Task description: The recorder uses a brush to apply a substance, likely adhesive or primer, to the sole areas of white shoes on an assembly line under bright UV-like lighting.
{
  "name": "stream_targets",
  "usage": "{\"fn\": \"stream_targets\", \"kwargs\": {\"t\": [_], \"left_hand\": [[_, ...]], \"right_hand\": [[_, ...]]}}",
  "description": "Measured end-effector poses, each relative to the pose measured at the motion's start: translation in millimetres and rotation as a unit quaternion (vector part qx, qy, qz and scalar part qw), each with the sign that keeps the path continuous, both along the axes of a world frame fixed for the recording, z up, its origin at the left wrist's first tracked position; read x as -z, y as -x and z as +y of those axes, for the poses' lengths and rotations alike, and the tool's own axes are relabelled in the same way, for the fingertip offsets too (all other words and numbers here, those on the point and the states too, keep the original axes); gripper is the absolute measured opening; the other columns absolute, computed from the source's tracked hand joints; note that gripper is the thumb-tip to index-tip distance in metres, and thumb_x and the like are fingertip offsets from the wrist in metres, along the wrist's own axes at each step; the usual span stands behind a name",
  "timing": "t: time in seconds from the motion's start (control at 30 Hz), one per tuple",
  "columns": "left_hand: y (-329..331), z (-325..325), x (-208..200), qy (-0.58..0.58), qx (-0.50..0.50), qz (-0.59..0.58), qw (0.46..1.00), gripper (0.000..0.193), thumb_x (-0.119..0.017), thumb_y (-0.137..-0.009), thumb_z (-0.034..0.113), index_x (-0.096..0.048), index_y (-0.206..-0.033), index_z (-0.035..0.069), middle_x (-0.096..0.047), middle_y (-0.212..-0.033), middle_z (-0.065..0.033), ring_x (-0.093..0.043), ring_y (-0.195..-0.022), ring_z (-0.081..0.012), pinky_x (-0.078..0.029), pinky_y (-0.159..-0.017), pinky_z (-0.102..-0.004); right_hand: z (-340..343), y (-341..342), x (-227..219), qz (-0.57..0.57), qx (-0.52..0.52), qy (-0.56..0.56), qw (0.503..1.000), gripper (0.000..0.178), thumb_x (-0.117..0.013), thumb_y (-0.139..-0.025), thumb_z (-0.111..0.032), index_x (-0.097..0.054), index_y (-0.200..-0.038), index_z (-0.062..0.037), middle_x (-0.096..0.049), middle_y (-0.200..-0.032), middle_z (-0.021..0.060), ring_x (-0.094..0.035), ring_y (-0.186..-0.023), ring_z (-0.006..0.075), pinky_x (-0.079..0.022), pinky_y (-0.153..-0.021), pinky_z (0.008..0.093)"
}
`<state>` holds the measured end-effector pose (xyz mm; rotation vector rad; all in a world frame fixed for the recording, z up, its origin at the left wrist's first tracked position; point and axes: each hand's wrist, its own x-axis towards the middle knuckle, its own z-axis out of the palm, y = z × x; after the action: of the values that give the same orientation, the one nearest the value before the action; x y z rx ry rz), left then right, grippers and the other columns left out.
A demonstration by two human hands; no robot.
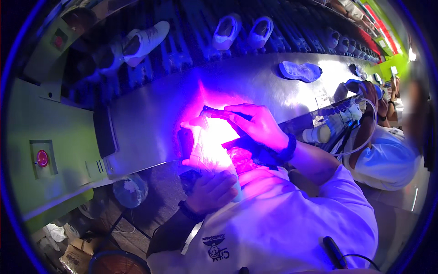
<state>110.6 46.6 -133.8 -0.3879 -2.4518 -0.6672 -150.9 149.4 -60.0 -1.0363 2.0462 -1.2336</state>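
Note:
A shoe (210,150), washed out by bright violet-pink light, is held close to my chest over the near edge of the metal bench. My left hand (213,189) is closed around its near end, fingers wrapped across it. A slim dark-handled tool (214,111) is pinched in my right hand (256,123), its tip touching or just above the far end of the shoe. Glare hides the shoe's details and the tool's working end, so I cannot tell the tool's exact kind.
Pale shoes (226,32) stand on a dark roller conveyor beyond the metal bench (141,114). A loose sole (300,71) lies on the bench at right. On the left is a green machine panel with a red button (42,158). A co-worker (388,155) works close by on the right.

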Motion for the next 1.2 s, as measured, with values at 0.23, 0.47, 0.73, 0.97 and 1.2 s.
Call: {"fn": "stream_targets", "kwargs": {"t": [0.23,0.47,0.73,0.97,1.2], "left_hand": [[1,-8,-5,0.032,0.026,-0.005,0.999,0.039,-0.067,-0.096,0.026,-0.056,-0.134,0.028,-0.06,-0.146,-0.0004,-0.056,-0.137,-0.0238,-0.031,-0.12,-0.048],[-2,0,8,0.006,-0.001,0.002,1.0,0.043,-0.068,-0.097,0.034,-0.053,-0.136,0.028,-0.058,-0.147,-0.0035,-0.053,-0.14,-0.0264,-0.025,-0.124,-0.0507],[-3,0,6,0.003,-0.008,0.006,1.0,0.047,-0.067,-0.098,0.034,-0.05,-0.14,0.025,-0.057,-0.146,-0.007,-0.053,-0.14,-0.0302,-0.023,-0.125,-0.0544],[3,3,11,0.014,-0.032,0.049,0.998,0.045,-0.066,-0.098,0.031,-0.051,-0.14,0.024,-0.056,-0.148,-0.0085,-0.053,-0.14,-0.0308,-0.024,-0.124,-0.0548],[-5,4,17,-0.035,-0.029,0.045,0.998,0.048,-0.066,-0.097,0.03,-0.05,-0.141,0.021,-0.056,-0.145,-0.0152,-0.057,-0.133,-0.0386,-0.033,-0.118,-0.0599]], "right_hand": [[16,-18,-11,-0.227,0.045,-0.018,0.973,0.035,-0.067,-0.103,-0.018,-0.068,-0.131,0.0026,-0.074,-0.12,0.011,-0.068,-0.107,0.0148,-0.055,-0.093,0.0311],[40,-39,0,-0.189,0.029,-0.028,0.981,0.035,-0.064,-0.103,-0.012,-0.064,-0.135,0.0037,-0.073,-0.123,0.0113,-0.067,-0.11,0.0149,-0.054,-0.097,0.0317],[54,-30,-11,-0.149,-0.054,-0.02,0.987,0.034,-0.064,-0.102,-0.01,-0.065,-0.134,0.0041,-0.072,-0.127,0.0169,-0.069,-0.114,0.0228,-0.054,-0.099,0.0385],[25,-33,-2,-0.09,0.027,0.011,0.996,0.034,-0.066,-0.102,-0.014,-0.067,-0.132,0.0008,-0.073,-0.122,0.0163,-0.072,-0.107,0.0225,-0.056,-0.095,0.0358],[64,-32,4,-0.106,-0.031,-0.062,0.992,0.033,-0.07,-0.099,-0.013,-0.07,-0.13,-0.0015,-0.075,-0.121,0.013,-0.071,-0.112,0.0211,-0.055,-0.097,0.0338]]}}
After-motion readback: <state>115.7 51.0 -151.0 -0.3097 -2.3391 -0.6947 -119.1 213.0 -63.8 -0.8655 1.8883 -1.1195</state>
